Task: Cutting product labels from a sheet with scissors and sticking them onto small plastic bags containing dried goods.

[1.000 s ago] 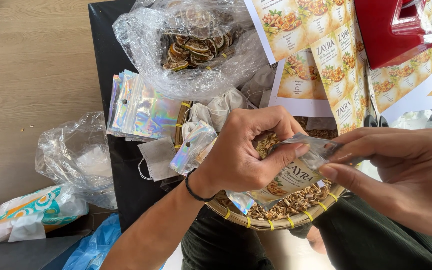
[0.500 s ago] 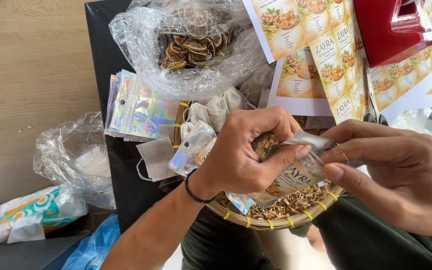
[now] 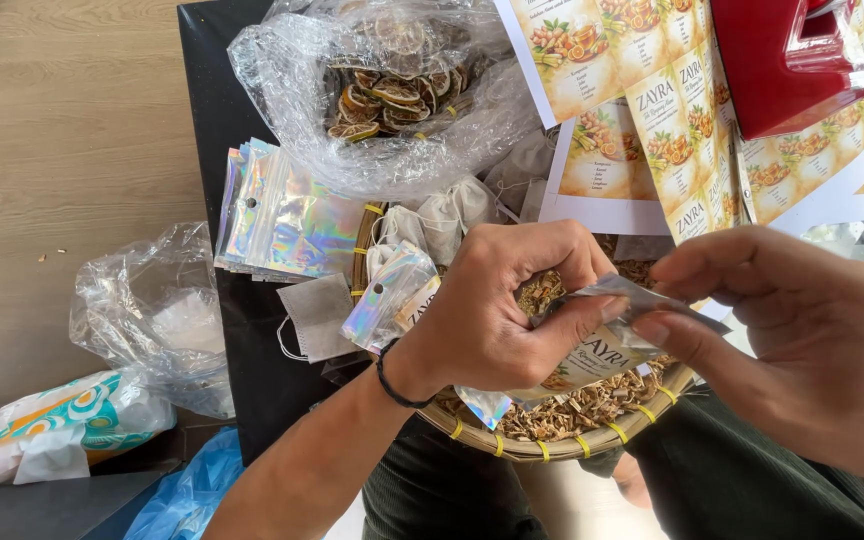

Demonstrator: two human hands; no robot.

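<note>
Pouch (image 3: 592,350) pinched btwn both hands (image 3: 497,310) (image 3: 802,340), over basket (image 3: 552,448), black table (image 3: 217,90), wood floor (image 3: 62,130).

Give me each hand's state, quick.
Left hand: closed, pinching the top of the shiny pouch.
Right hand: closed, pinching the same pouch's top edge.
</note>
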